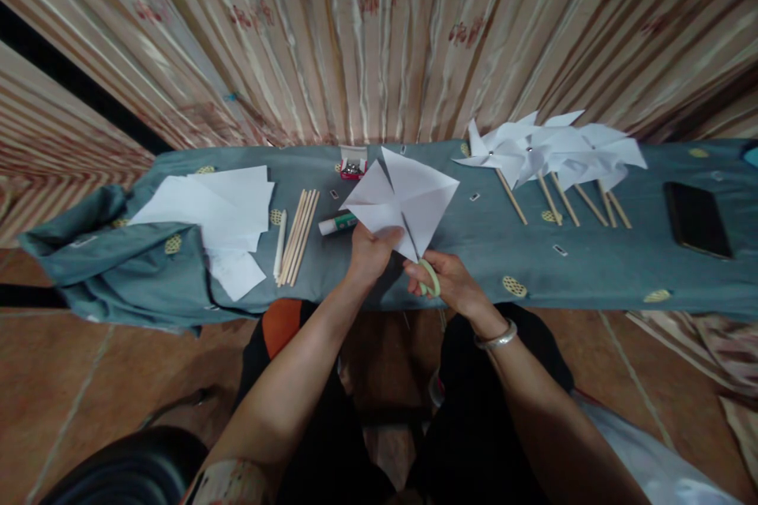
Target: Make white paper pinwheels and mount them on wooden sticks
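A white paper square point(423, 191) with slits running in from its corners is held up over the cloth-covered table. My left hand point(373, 252) is closed on its lower left edge, thumb on top. My right hand point(447, 278) grips scissors point(430, 279) with pale green handles, and their blades lie in the slit at the paper's near corner. Just left of the paper, a glue stick point(336, 223) with a green label lies partly behind it. A small red box point(354, 164) of metal pins stands open behind the glue stick.
Several wooden sticks point(299, 238) and a white pen-like item point(280, 245) lie left of centre. Farther left are white paper sheets point(222, 201). White paper pinwheels point(553, 150) on sticks lie at the back right, with a black phone point(697, 219) beyond. A curtain point(379, 39) hangs behind the table.
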Demonstrator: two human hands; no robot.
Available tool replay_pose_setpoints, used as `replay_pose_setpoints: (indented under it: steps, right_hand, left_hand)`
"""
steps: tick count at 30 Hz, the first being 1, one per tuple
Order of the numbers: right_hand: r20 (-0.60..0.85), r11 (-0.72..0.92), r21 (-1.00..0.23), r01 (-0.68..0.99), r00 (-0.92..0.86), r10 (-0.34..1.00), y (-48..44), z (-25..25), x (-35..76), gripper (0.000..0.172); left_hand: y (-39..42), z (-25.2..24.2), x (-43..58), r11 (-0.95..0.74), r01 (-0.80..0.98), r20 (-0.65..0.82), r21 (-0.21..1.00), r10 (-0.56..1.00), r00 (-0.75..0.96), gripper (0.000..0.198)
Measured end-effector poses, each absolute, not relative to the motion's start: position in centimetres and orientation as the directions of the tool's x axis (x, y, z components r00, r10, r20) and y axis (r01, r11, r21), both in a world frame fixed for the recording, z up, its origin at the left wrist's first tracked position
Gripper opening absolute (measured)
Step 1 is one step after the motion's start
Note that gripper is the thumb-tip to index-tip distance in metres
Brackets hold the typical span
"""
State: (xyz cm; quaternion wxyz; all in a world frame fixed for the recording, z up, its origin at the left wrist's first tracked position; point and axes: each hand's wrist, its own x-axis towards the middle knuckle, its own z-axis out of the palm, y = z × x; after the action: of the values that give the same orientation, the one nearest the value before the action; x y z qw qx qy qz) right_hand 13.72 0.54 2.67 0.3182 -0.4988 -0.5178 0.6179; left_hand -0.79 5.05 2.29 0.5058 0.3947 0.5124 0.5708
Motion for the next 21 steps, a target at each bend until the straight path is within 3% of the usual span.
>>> replay_pose_setpoints:
  steps: [21]
  right_hand:
    - [-0.302,-0.27,-0.952,0.144,-0.291,0.908,0.72,2.78,13.71,0.046]
  left_hand:
    - [4.78,2.43,-0.74,0.059,-0.18,-0.087,0.982,0.985,-0.152,0.019]
